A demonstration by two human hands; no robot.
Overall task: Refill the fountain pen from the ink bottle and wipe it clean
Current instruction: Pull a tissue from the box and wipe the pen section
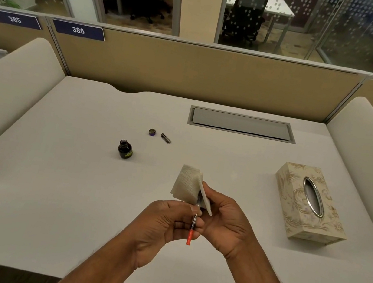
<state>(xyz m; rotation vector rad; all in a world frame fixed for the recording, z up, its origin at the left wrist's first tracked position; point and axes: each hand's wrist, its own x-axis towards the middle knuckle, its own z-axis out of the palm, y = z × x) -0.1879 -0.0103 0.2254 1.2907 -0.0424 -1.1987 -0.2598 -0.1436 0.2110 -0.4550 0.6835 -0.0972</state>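
My left hand [168,221] pinches the fountain pen's inner section [192,228], a thin piece with an orange converter end pointing toward me. Its front end is tucked into a folded white tissue [187,185], so the nib is hidden. My right hand [224,220] grips that tissue around the pen. The open ink bottle [125,150] stands on the white desk [50,193], up and left of my hands. Its cap [152,132] and a dark pen part [166,138] lie farther back.
A patterned tissue box [309,205] with an oval metal opening sits at the right. A grey cable hatch [242,123] is set into the desk at the back. A beige partition [191,73] and padded side dividers close in the desk.
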